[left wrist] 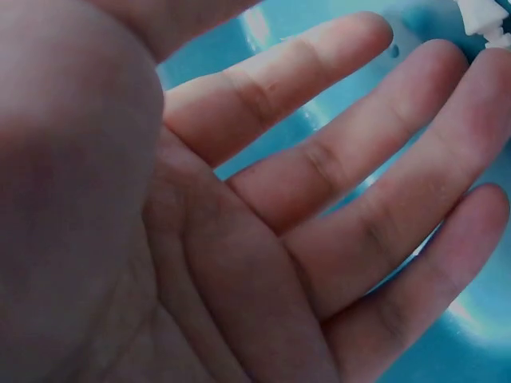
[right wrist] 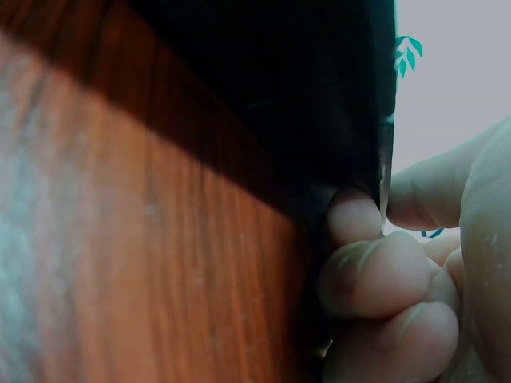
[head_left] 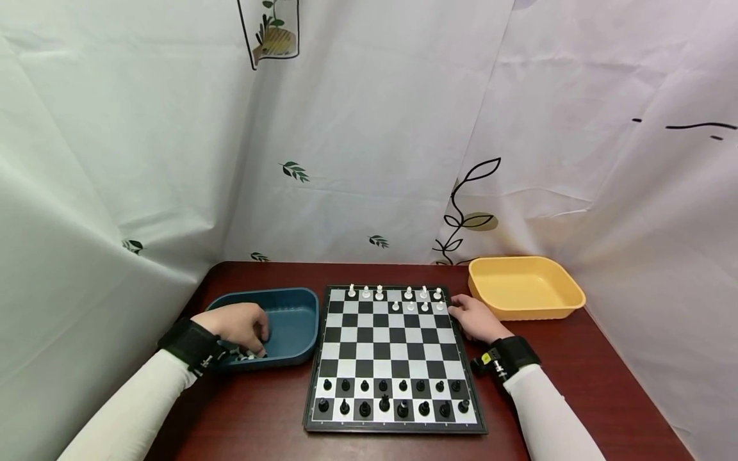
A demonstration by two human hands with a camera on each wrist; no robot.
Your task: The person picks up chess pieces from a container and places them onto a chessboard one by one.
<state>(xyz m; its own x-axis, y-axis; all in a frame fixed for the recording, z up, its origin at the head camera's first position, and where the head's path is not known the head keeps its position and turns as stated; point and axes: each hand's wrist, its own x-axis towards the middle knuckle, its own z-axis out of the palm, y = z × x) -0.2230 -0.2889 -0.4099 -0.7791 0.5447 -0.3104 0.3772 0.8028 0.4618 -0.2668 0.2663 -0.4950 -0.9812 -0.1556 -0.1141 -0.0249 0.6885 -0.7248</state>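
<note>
Left hand (head_left: 239,326) reaches into the blue tray (head_left: 294,320), fingers (left wrist: 335,159) extended and released above white pieces (left wrist: 483,20). Right hand (head_left: 475,318) grasps the right edge of the chessboard (head_left: 394,358) on the table (head_left: 576,378), fingers (right wrist: 375,275) curled against it.

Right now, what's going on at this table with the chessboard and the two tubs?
A person is working at a chessboard. Their left hand reaches into a blue tray holding a few white chess pieces, fingers open and nothing gripped. Their right hand grips the board's right edge near the far corner. All sixteen black pieces stand in the near two rows; only some white pieces stand on the far rows. A yellow tray sits to the right.
</note>
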